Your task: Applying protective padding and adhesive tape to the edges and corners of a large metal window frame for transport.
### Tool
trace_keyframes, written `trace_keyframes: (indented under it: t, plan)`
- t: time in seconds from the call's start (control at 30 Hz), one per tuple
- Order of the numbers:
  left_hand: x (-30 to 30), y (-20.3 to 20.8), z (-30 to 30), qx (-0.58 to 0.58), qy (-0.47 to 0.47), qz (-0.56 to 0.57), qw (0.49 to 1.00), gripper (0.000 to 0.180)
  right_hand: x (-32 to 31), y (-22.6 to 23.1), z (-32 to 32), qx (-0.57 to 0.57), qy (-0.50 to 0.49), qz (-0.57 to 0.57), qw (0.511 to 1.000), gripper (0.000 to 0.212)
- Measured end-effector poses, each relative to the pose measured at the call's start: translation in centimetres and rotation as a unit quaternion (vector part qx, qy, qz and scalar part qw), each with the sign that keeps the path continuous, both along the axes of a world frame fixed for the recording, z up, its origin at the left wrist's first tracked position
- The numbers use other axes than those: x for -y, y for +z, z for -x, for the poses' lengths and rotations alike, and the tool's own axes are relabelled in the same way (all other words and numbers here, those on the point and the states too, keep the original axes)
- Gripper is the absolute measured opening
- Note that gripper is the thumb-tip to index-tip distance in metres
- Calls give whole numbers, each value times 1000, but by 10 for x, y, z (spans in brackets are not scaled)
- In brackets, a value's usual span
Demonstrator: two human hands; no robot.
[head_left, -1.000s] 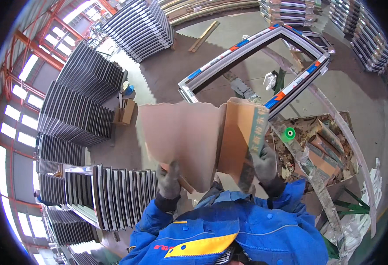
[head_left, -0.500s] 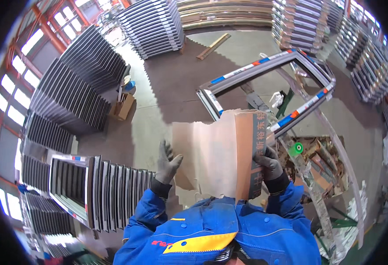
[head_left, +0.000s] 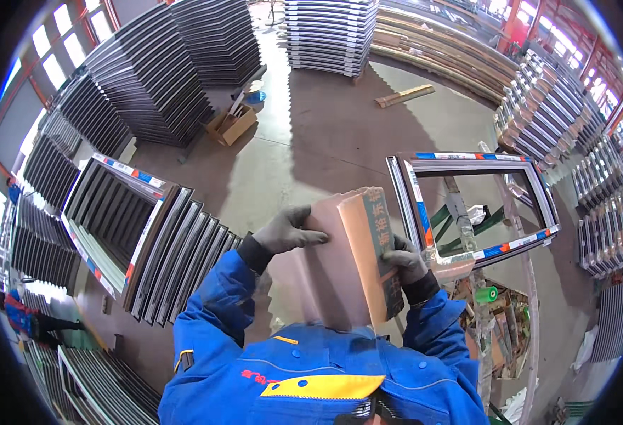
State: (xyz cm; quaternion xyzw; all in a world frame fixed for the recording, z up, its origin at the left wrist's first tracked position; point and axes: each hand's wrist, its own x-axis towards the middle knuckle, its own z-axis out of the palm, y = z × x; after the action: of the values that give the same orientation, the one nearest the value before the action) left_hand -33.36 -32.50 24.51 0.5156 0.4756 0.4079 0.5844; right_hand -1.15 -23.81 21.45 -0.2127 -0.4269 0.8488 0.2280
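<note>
Left hand [head_left: 286,230], gloved in grey, is lying nearly flat with fingers spread along the top edge of a folded cardboard sheet [head_left: 325,273], pressing on it rather than gripping. Right hand [head_left: 405,261], also gloved, is curling around the sheet's right side, fingers closed on the folded flap that carries green print. Cardboard is being held upright at chest height, just in front of the blue jacket [head_left: 325,375], well above the concrete floor [head_left: 311,134].

Risks, as judged from this view:
- Left hand is only resting on the edge; if the right-hand grip is loosening, the sheet is likely sliding down or swinging open at the fold.
- Cardboard is blocking the person's sight of the ground right ahead. A window frame [head_left: 478,205] is lying flat just to the right, and scrap pieces with a green tape roll [head_left: 486,294] are sitting beneath it; a step that way is inviting a trip.
- Stacked dark frames [head_left: 162,248] are leaning close on the left, so a wide swing of the sheet is risking a knock against them.

A cardboard box [head_left: 232,124] is sitting farther off by the tall stacks.
</note>
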Motion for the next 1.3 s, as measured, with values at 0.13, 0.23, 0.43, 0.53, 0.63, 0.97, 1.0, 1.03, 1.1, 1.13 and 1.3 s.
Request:
trace_keyframes:
  t: [0.13, 0.23, 0.43, 0.53, 0.63, 0.97, 1.0, 1.03, 1.1, 1.13, 1.3]
  plan:
    - [15, -8, 3, -71, 97, -93, 988, 31, 0, -24, 21, 209, -217, -357, 884, 71]
    - [23, -4, -13, -161, 179, -127, 962, 18, 18, 17, 21, 198, -185, -546, 793, 90]
    - [31, 4, -57, -333, 207, -249, 886, 26, 40, 3, 39, 201, -188, -620, 735, 75]
    - [42, 23, -69, -349, 144, -226, 898, 24, 5, -24, 16, 112, -238, -639, 723, 51]
    - [56, -7, -59, -344, 124, -238, 900, 28, -17, -19, -19, 75, -273, -462, 840, 23]
    - [71, -10, -46, -519, 226, -442, 696, 43, -22, 59, -116, 194, 207, -507, 814, 56]
    - [71, -10, -45, -523, 223, -464, 679, 44, -23, 71, -109, 183, 245, -497, 812, 65]
    - [72, -11, -44, -531, 210, -463, 677, 45, -25, 74, -99, 174, 219, -473, 836, 68]
    - [70, -10, -51, -509, 209, -468, 691, 46, -29, 78, -73, 178, 110, -461, 862, 72]
    - [68, -9, -55, -490, 207, -471, 703, 46, -33, 73, -58, 189, 25, -472, 861, 74]
    - [72, -6, -67, -474, 200, -511, 689, 32, -82, 31, 21, 203, -84, -475, 852, 67]
